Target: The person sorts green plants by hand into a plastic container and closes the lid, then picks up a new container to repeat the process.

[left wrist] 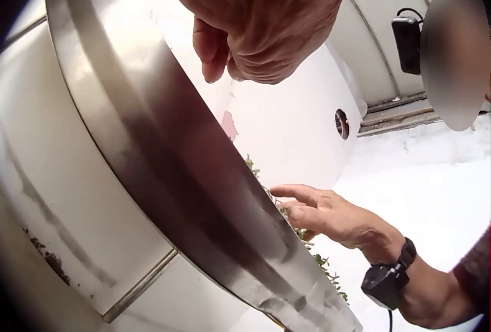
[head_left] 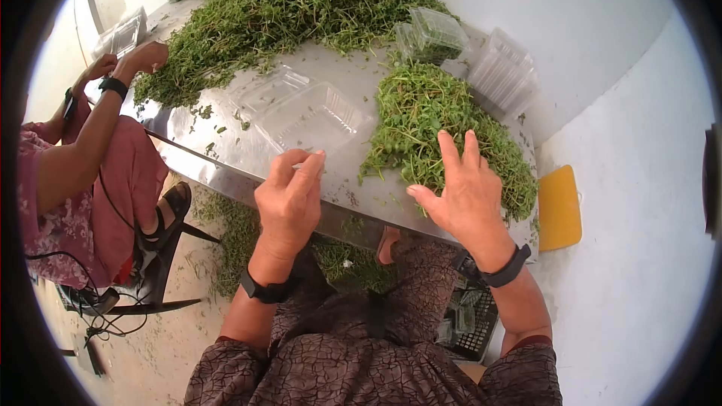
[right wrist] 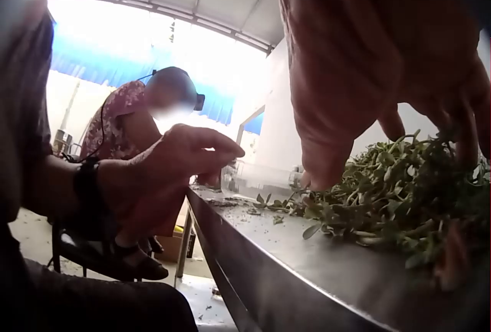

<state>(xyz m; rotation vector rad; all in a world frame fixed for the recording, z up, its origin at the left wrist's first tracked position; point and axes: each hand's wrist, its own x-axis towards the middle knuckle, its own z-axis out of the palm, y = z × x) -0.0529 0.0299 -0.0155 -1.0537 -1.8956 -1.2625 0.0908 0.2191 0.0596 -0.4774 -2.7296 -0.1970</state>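
My right hand (head_left: 470,192) lies spread at the near side of a small heap of leafy green stems (head_left: 429,113), thumb and fingers apart. In the right wrist view its fingertips reach down to the greens (right wrist: 391,194). My left hand (head_left: 289,195) hovers near the table's front edge, its fingers curled and thumb against the index finger; nothing shows between them. Beyond it, a clear plastic clamshell box (head_left: 312,116) lies with its lid opened out on the metal table (head_left: 350,188). The left wrist view shows the curled left hand (left wrist: 261,21) from below.
A large mound of greens (head_left: 301,0) covers the table's back. Stacked clear boxes (head_left: 504,75) and a filled box (head_left: 436,34) stand at the back right by the wall. Another person (head_left: 83,173) sits at the left. A yellow board (head_left: 560,208) leans right; a black crate (head_left: 470,319) sits below.
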